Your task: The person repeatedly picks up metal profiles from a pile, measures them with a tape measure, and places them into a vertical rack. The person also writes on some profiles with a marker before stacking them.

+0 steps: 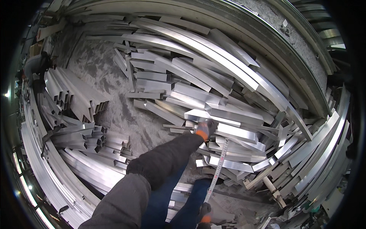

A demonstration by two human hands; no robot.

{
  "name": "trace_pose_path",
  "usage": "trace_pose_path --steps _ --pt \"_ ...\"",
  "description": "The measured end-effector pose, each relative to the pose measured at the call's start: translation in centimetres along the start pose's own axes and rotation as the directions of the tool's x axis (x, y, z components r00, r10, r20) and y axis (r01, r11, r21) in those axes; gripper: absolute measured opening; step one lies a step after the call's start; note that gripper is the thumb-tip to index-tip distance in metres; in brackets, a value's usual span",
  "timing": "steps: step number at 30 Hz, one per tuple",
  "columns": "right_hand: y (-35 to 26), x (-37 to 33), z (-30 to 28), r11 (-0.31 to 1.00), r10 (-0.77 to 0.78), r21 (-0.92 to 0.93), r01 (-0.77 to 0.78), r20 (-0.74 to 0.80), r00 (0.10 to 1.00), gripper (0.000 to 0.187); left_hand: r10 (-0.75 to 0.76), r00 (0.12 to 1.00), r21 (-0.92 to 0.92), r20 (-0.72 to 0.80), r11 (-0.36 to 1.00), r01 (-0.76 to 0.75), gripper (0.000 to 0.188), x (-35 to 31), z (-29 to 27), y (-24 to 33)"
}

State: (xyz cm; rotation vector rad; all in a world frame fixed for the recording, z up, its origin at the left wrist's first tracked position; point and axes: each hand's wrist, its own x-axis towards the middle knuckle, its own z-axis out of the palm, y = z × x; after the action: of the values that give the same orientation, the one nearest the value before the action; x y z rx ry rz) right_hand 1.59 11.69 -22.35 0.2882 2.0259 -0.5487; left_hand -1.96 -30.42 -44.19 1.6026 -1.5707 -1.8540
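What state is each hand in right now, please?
Left hand: at the metal profiles; grip cannot be told.
Right hand: closed, holding the measuring tape.

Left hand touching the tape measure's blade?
Apart. The head view shows the left hand up and left of the blade's far end, with a bright silver bar visible across the gap between them.

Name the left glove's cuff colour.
Orange cuff on the left glove; the head view shows it best.
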Motion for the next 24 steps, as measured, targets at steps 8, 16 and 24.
trace_pose_path --steps 8,16,24 --pt "7.7 -1.1 1.1 0.885 0.114 0.461 -0.067 -0.075 0.991 0.019 -0.417 0.721 -0.224 -0.553 0.908 0.354 0.077 25.8 -9.8 -4.4" --pt "8.4 -1.4 1.6 0.905 0.292 0.326 -0.274 -0.004 0.957 0.014 -0.422 0.904 -0.805 -0.069 0.558 0.199 0.04 27.6 -12.5 -5.5" --pt "1.3 -0.3 0.9 0.968 0.171 0.183 -0.171 0.021 0.985 0.023 -0.174 0.98 -0.805 0.095 0.565 0.178 0.02 16.8 -13.7 -1.4"
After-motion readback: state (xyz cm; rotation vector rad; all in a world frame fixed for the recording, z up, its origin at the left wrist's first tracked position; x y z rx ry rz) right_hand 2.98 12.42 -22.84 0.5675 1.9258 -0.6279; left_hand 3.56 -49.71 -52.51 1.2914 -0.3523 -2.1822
